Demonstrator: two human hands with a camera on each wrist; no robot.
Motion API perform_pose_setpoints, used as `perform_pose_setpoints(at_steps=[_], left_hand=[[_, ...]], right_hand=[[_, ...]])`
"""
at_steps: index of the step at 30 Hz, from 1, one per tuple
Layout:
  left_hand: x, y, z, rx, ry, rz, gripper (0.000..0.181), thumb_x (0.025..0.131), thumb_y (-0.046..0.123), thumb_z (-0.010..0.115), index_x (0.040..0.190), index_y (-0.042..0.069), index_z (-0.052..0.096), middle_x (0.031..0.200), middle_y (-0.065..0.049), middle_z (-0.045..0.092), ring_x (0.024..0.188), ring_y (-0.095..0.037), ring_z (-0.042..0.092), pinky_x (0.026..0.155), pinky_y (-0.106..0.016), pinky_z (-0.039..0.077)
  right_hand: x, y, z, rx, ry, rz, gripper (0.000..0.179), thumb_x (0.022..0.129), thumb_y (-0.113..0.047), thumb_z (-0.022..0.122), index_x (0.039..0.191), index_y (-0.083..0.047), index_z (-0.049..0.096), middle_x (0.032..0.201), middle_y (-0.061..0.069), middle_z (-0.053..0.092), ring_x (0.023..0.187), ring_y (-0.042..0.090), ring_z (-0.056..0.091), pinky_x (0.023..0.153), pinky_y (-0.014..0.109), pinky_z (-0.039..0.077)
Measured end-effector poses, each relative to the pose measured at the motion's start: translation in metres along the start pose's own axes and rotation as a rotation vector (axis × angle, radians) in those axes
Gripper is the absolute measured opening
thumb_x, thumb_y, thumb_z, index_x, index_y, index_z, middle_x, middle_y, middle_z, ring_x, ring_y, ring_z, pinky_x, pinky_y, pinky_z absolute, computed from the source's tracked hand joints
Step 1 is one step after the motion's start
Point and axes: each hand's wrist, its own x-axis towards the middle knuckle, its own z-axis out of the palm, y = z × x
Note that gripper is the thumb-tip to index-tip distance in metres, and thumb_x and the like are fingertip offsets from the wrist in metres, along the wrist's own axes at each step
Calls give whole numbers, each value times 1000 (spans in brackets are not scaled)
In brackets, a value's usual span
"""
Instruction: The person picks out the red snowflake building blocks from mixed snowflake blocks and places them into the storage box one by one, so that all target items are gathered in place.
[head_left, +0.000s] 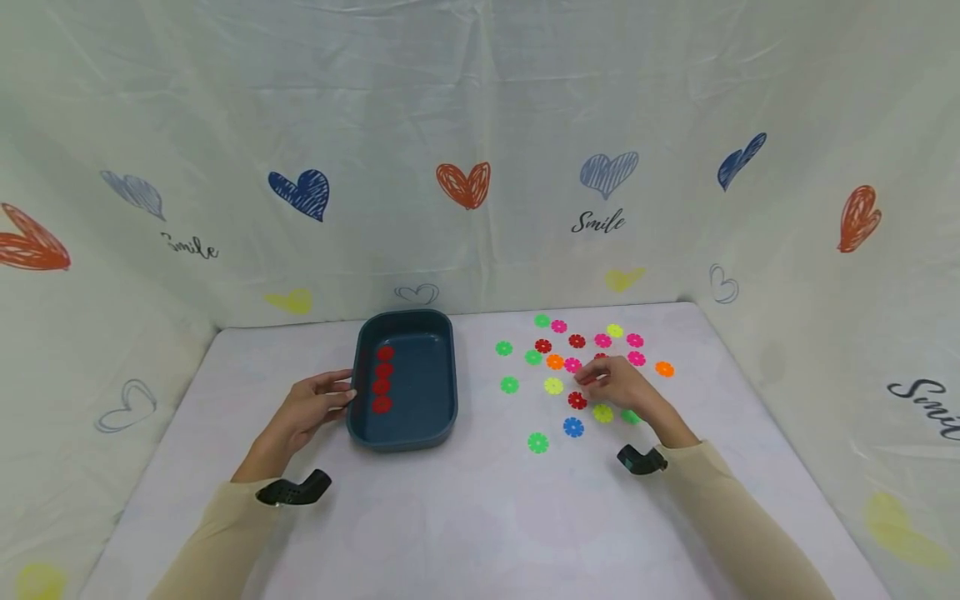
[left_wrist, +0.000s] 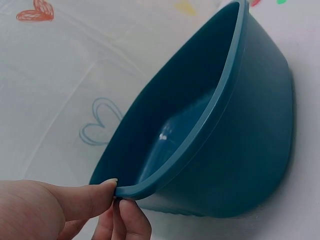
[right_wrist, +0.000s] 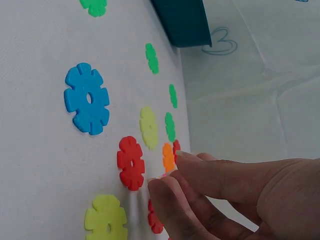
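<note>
My left hand pinches the left rim of a dark teal plastic tub, thumb on top and fingers beneath the lip. Several red notched discs lie in a row along the tub's left side. Over a scatter of flower-shaped discs, my right hand hangs just above the table, fingers bent and thumb apart from them. Nothing shows between its fingertips. Close by its fingers lies a red disc, with a yellow disc and a blue disc farther off.
Green discs, pink discs and orange discs are spread over the right half of the white table. A white sheet printed with hearts stands behind the table and along both sides.
</note>
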Motion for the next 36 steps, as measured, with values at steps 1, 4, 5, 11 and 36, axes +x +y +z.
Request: perform_pose_setpoints(at_steps=[1, 4, 5, 11, 36], left_hand=[[0, 0, 0, -2, 0, 1, 58, 104, 2, 64, 157, -6, 43, 133, -20, 56, 90, -6, 62, 78, -20, 57], [0, -1, 0, -5, -1, 3, 58, 103, 2, 65, 157, -6, 43, 132, -19, 57, 91, -7, 62, 78, -20, 57], [0, -1, 0, -5, -3, 4, 59, 103, 2, 65, 157, -6, 43, 132, -19, 57, 91, -7, 62, 78, -21, 57], [1, -1, -1, -6, -4, 5, 59, 104, 3, 65, 157, -6, 42, 133, -20, 57, 92, -8, 63, 79, -21, 57], [1, -3, -1, -20, 3, 13, 60, 103, 2, 66, 157, -7, 42, 124, -13, 59, 87, -7, 62, 76, -22, 57]], right_hand=[[0, 1, 1, -3, 1, 0, 27, 93, -2, 77, 119, 4, 74, 114, 19, 72, 104, 33, 68, 86, 39, 62], [0, 4, 2, -7, 9, 4, 26, 92, -2, 79, 117, 2, 75, 111, 17, 72, 102, 32, 68, 84, 36, 62], [0, 5, 2, -11, 9, 0, 26, 92, -2, 79, 117, 2, 75, 111, 17, 72, 101, 32, 68, 83, 36, 62], [1, 8, 4, -13, 13, 1, 26, 90, -1, 81, 115, 3, 75, 109, 18, 72, 100, 32, 70, 84, 37, 62], [5, 6, 21, -130, 70, 22, 28, 82, 0, 88, 108, -1, 76, 98, 11, 70, 92, 26, 64, 81, 35, 60]])
